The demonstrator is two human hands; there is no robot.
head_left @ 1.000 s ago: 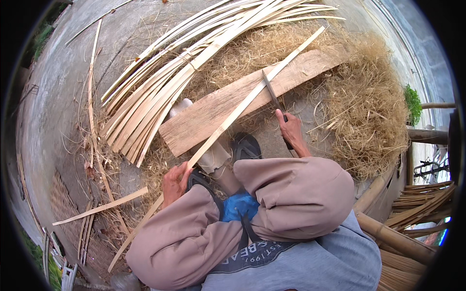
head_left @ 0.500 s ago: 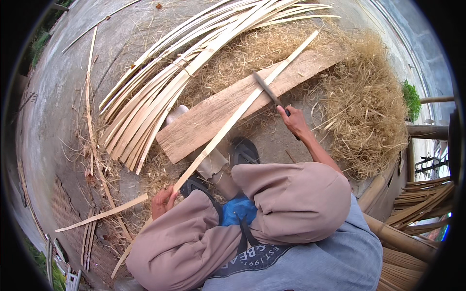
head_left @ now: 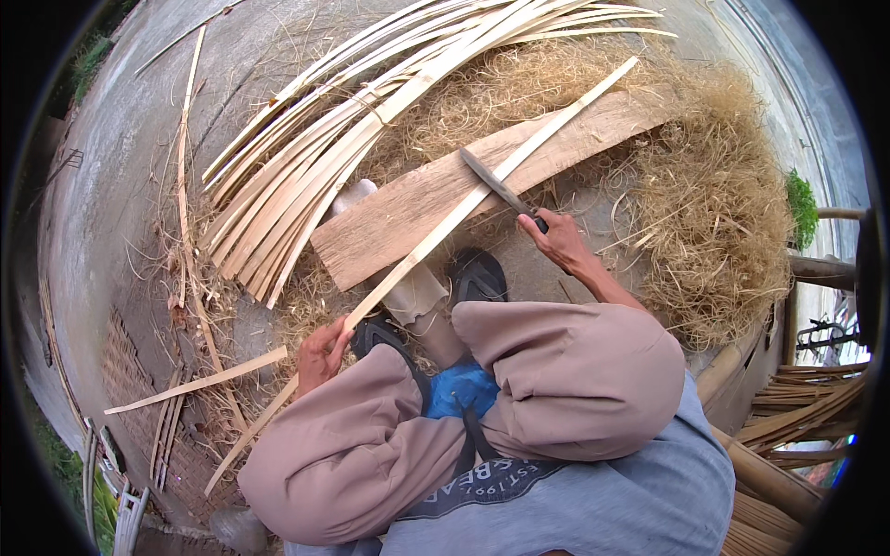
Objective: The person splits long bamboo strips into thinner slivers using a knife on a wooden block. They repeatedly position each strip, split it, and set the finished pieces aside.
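A long pale bamboo strip [head_left: 434, 241] runs slantwise across a wooden board [head_left: 382, 233], its far end reaching past the board's upper edge. My left hand [head_left: 323, 352] is closed round the strip beside my left knee, and the tail of it passes on to the lower left. In my right hand [head_left: 559, 239] is a knife [head_left: 491, 178] with a dark handle, gripped in a fist. Its grey blade lies across the strip, over the board. Whether the edge is cutting in cannot be made out.
A fan of split bamboo strips [head_left: 306, 185] lies beyond the board to the left. Curly shavings [head_left: 714, 222] are heaped at the right. A loose strip [head_left: 199, 380] rests on the ground at left. Bamboo poles [head_left: 774, 473] and bundled strips [head_left: 807, 408] stand at lower right.
My right hand has drawn the knife nearer to me along the strip. My left hand and the strip's near part sit slightly higher, and the whole view has shifted a little.
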